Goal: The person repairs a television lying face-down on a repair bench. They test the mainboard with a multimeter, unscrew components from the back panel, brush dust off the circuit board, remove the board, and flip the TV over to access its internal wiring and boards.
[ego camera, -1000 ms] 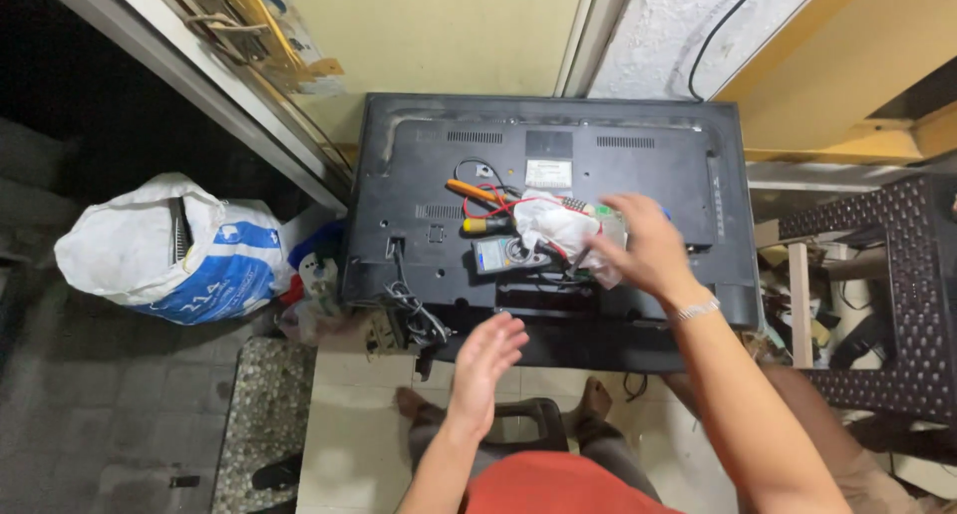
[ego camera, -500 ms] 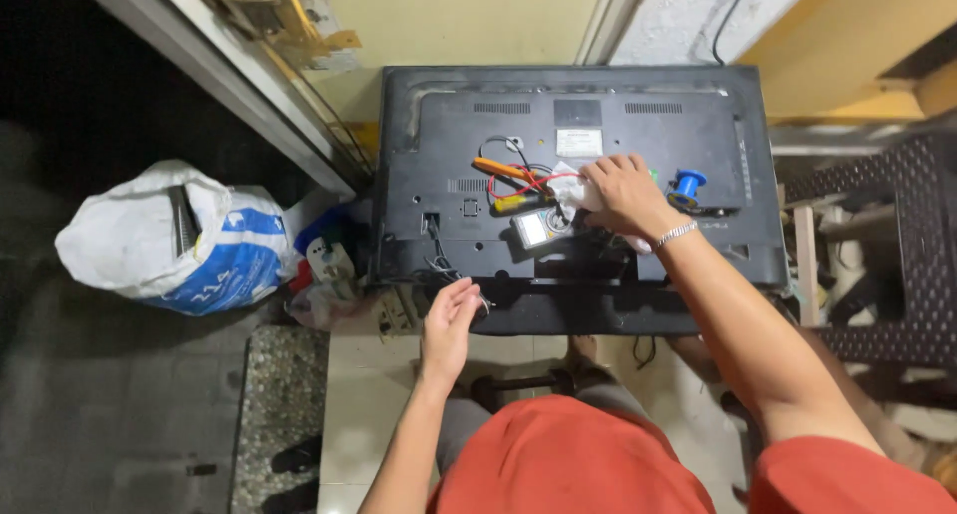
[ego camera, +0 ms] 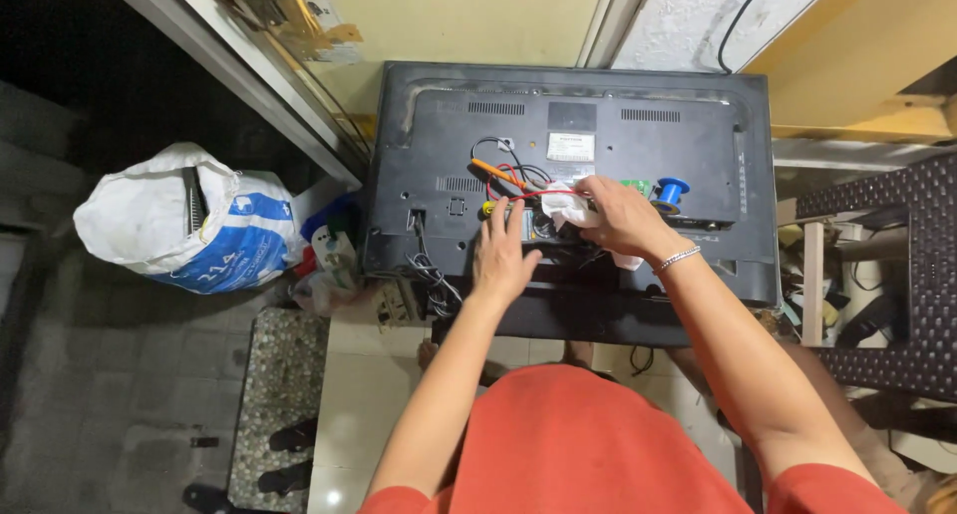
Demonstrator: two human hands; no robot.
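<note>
On the back of a black television point(ego camera: 638, 145) lying face down, a crumpled white cloth point(ego camera: 566, 208) sits near the middle of the panel, and the right hand point(ego camera: 620, 215) grasps it, fingers curled over the cloth and pressing it against the casing. Just beside it, the left hand point(ego camera: 501, 257) rests flat on the panel with its fingers released and spread, holding nothing, the fingertips close to a small yellow plug and a recessed opening in the casing. Red and black wires point(ego camera: 518, 180) loop above both hands, and an orange-handled tool point(ego camera: 495, 170) lies among them, touching the wires. To the right of the cloth stands a blue spool point(ego camera: 671, 191), next to a small green board. A silver bracelet point(ego camera: 678, 259) circles the right wrist. A black cable bundle point(ego camera: 431, 270) hangs from the television's lower left edge. Well apart on the left, a white and blue sack point(ego camera: 189, 225) sits on the grey floor, with a patterned mat point(ego camera: 279, 394) nearer the person. At the right edge stands a dark woven stool point(ego camera: 902, 275). The person wears an orange-red shirt point(ego camera: 588, 444).
</note>
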